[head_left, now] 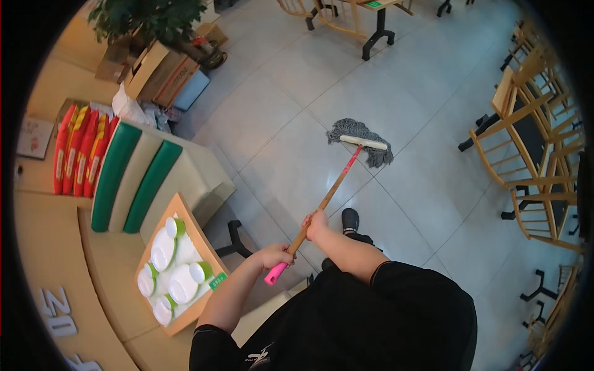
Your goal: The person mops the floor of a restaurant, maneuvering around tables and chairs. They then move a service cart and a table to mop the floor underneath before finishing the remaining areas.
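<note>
Both of my hands are wrapped round the wooden handle of a mop [335, 187]. My left hand [276, 255] grips it low in the view, just above the pink end cap. Farther along the shaft, my right hand [316, 225] is closed on it too. From there the handle runs up and to the right to a white clamp bar. Grey mop strands [356, 128] lie spread on the tiled floor [278, 148] in front of me. A dark shoe [350, 220] shows beside the handle, close to my right hand.
Left stands a table [218, 266] bearing white and green dishes [183, 284], beside a green and cream bench seat [145, 179]. Cardboard boxes [164, 74] and a potted plant [148, 18] are behind it. Wooden chairs [520, 142] line the right; another table [377, 5] stands at the top.
</note>
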{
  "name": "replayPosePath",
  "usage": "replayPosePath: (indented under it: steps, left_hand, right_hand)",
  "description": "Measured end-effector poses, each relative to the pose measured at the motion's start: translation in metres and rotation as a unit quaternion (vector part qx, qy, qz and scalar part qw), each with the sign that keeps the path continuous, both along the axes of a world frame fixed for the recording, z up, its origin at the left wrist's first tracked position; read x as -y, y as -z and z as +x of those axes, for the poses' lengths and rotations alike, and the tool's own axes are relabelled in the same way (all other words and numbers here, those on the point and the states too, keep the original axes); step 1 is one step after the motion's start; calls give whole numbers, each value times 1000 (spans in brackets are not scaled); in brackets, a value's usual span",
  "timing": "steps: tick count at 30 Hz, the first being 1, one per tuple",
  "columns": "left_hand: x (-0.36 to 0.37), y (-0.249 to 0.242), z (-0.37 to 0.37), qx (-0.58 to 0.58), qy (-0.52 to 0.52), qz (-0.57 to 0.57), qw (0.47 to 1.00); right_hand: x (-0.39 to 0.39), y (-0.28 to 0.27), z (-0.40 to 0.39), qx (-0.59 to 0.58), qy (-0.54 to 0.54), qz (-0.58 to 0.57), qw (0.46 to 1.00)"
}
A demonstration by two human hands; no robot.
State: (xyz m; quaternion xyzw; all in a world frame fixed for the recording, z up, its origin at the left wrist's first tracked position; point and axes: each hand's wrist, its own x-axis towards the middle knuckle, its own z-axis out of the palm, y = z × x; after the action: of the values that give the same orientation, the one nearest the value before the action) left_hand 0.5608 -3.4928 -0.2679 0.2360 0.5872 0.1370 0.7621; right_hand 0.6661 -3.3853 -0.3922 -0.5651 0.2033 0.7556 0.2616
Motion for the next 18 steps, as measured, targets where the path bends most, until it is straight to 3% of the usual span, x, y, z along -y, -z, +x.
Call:
replayPosePath:
  steps: [6, 12, 18]
  left_hand:
    - [-106, -2, -4, 1, -9, 36, 999]
    - [-143, -18, -8, 36, -80, -5, 996]
    - [-127, -122, -23, 43, -239, 51, 969]
  right_hand:
    - [-102, -6, -4, 18, 68, 44, 997]
    - [-147, -32, -3, 64, 81, 27, 994]
    - [-169, -47, -10, 88, 65, -8, 994]
